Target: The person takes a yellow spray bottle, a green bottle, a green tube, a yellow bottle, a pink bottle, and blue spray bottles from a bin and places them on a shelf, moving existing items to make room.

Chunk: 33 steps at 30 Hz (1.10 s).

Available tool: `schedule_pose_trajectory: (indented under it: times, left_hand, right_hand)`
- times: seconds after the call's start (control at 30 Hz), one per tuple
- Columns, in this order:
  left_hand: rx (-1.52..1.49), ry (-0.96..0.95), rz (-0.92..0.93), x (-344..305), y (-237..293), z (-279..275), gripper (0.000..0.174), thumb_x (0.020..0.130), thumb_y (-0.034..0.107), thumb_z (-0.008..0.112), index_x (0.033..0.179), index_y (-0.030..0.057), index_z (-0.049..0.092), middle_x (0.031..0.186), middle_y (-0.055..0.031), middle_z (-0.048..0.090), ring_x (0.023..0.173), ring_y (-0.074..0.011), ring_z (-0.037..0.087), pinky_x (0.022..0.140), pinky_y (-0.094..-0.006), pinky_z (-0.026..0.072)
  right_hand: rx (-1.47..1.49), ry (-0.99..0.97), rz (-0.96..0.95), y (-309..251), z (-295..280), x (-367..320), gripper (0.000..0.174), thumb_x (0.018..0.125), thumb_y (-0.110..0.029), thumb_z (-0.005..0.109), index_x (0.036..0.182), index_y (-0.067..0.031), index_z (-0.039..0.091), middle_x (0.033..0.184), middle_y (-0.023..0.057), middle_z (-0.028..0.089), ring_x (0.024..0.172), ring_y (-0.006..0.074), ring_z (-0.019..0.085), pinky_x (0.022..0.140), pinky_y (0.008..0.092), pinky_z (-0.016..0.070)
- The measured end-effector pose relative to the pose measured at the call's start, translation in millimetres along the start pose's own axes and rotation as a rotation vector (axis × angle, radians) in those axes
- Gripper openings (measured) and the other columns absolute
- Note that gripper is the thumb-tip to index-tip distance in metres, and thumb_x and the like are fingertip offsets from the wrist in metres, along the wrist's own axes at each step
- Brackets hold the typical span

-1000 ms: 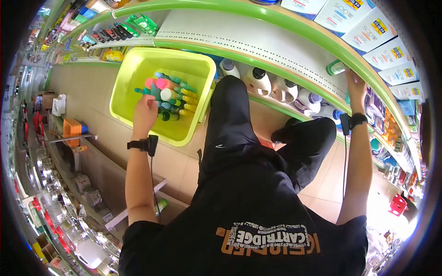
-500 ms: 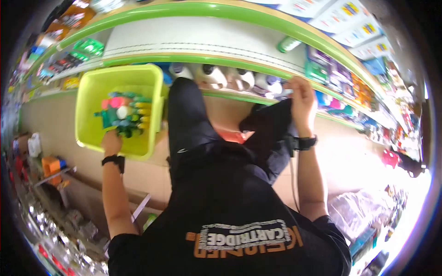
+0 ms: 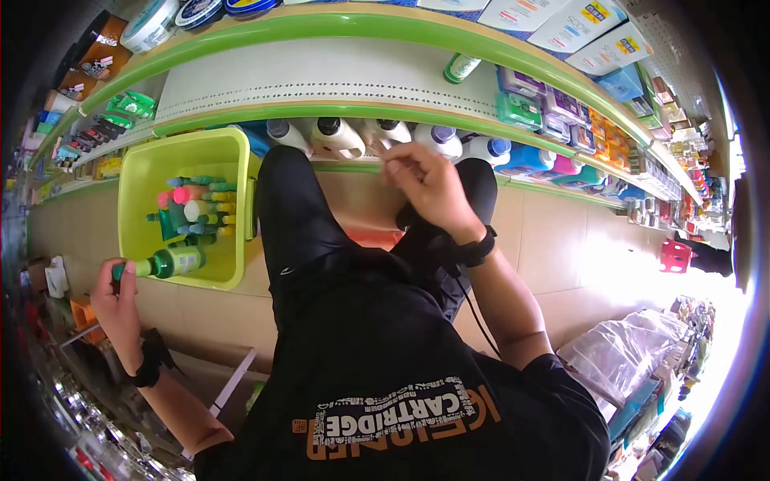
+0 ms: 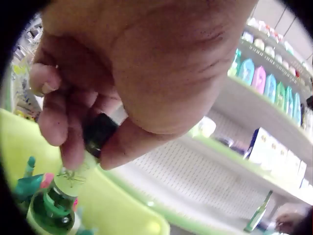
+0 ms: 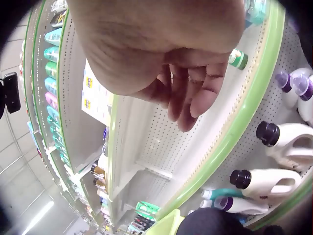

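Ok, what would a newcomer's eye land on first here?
Probably the bright yellow-green tub of colourful bottles at the person's left. Next, at the tub's near edge, the left hand pinching a green bottle by its dark cap. Then the lone green-and-white bottle on the pale shelf ahead, right of centre.

A hand could pass along the bare stretch of shelf (image 3: 313, 72), up to 1 green-and-white bottle (image 3: 461, 68) and the packs (image 3: 521, 110) at right. Jugs (image 3: 337, 138) crowd the row below. Inside the tub (image 3: 138, 180), room lies left of the clustered bottles (image 3: 192, 210); the held bottle (image 3: 178, 260) blocks the near-left corner. 1 knee (image 3: 289, 184) stands just beside the tub's right wall.
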<state>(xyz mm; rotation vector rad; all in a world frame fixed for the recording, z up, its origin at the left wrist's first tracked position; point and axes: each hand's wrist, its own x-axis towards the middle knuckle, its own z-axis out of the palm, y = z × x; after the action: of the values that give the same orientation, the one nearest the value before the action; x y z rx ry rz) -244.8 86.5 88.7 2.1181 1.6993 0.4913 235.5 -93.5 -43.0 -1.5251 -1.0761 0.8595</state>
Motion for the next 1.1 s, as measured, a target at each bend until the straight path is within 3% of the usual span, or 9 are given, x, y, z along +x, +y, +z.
schedule_pose_trajectory:
  times: [0.1, 0.17, 0.37, 0.53, 0.63, 0.73, 0.9, 1.03, 1.1]
  left_hand:
    - [-0.153, 0.041, 0.145, -1, 44, 13, 0.012, 0.103, 0.011, 0.068, 0.109, 0.0012, 0.070, 0.085, 0.0029, 0.062, 0.070, -0.0057, 0.050, 0.062, -0.0235, 0.0402]
    - [-0.417, -0.137, 0.255, 1, 86, 33, 0.014, 0.104, 0.011, 0.065, 0.111, 0.0000, 0.070, 0.089, 0.0011, 0.064, 0.073, -0.0056, 0.052, 0.063, -0.0219, 0.0400]
    - [-0.838, -0.436, 0.297, 26, 169, 134, 0.028, 0.111, 0.028, 0.057, 0.108, 0.0015, 0.068, 0.088, -0.0011, 0.065, 0.071, -0.0071, 0.054, 0.065, -0.0233, 0.0428]
    - [-0.736, -0.600, 0.411, 23, 209, 207, 0.038, 0.111, 0.035, 0.060, 0.130, 0.0020, 0.062, 0.112, -0.0045, 0.068, 0.094, -0.0097, 0.062, 0.082, -0.0269, 0.0491]
    - [-0.947, -0.963, 0.336, -8, 213, 247, 0.042, 0.102, 0.012, 0.074, 0.138, 0.0012, 0.055, 0.125, -0.0068, 0.065, 0.112, -0.0143, 0.065, 0.099, -0.0307, 0.0532]
    - [-1.022, -0.908, 0.175, -13, 211, 273, 0.041, 0.100, 0.007, 0.076, 0.135, 0.0015, 0.056, 0.125, -0.0072, 0.066, 0.118, -0.0167, 0.066, 0.104, -0.0329, 0.0544]
    - [-1.079, -0.862, 0.156, 6, 220, 289, 0.042, 0.095, 0.013, 0.081, 0.128, 0.0000, 0.058, 0.113, -0.0092, 0.074, 0.106, -0.0162, 0.072, 0.094, -0.0323, 0.0577]
    - [-0.835, -0.845, 0.296, 55, 230, 298, 0.037, 0.098, 0.012, 0.077, 0.129, 0.0027, 0.059, 0.115, -0.0081, 0.072, 0.106, -0.0184, 0.072, 0.096, -0.0352, 0.0588]
    - [-0.829, -0.924, 0.122, 70, 257, 286, 0.034, 0.100, 0.020, 0.075, 0.127, 0.0039, 0.061, 0.113, -0.0074, 0.072, 0.100, -0.0161, 0.072, 0.081, -0.0333, 0.0608]
  right_hand:
    - [-0.054, -0.103, -0.042, -20, 20, -3, 0.025, 0.102, -0.012, 0.070, 0.125, -0.0019, 0.067, 0.111, 0.0086, 0.075, 0.103, 0.0170, 0.072, 0.091, 0.0323, 0.0568]
    - [-0.017, -0.263, -0.266, -32, 33, -7, 0.048, 0.095, -0.021, 0.078, 0.135, -0.0003, 0.060, 0.112, 0.0191, 0.072, 0.107, 0.0325, 0.072, 0.095, 0.0402, 0.0573]
    - [-0.214, -0.266, -0.162, -35, 24, -32, 0.071, 0.092, -0.030, 0.082, 0.147, 0.0029, 0.052, 0.125, 0.0259, 0.069, 0.117, 0.0426, 0.066, 0.105, 0.0447, 0.0513]
    - [-0.101, -0.193, 0.025, -22, 4, -54, 0.068, 0.095, -0.028, 0.081, 0.147, 0.0050, 0.051, 0.111, 0.0238, 0.073, 0.101, 0.0319, 0.074, 0.092, 0.0391, 0.0562]
    - [0.079, -0.125, 0.166, -9, 5, -59, 0.064, 0.097, -0.027, 0.079, 0.144, 0.0063, 0.052, 0.103, 0.0207, 0.073, 0.094, 0.0262, 0.074, 0.086, 0.0370, 0.0568]
    - [-0.053, -0.075, 0.125, -2, 5, -59, 0.063, 0.098, -0.027, 0.078, 0.142, 0.0078, 0.051, 0.102, 0.0203, 0.073, 0.092, 0.0247, 0.073, 0.083, 0.0375, 0.0570]
    - [-0.146, -0.137, 0.057, 9, -21, -43, 0.051, 0.099, -0.029, 0.076, 0.137, 0.0013, 0.061, 0.100, 0.0186, 0.074, 0.089, 0.0261, 0.073, 0.080, 0.0364, 0.0573]
    - [-0.249, 0.243, 0.074, 55, -79, 0, 0.025, 0.101, -0.016, 0.068, 0.120, 0.0000, 0.071, 0.100, 0.0147, 0.078, 0.091, 0.0206, 0.077, 0.080, 0.0345, 0.0592]
    - [-0.188, 0.402, -0.011, 78, -115, 31, 0.019, 0.101, -0.013, 0.066, 0.112, 0.0010, 0.072, 0.093, 0.0115, 0.079, 0.081, 0.0195, 0.078, 0.075, 0.0311, 0.0593]
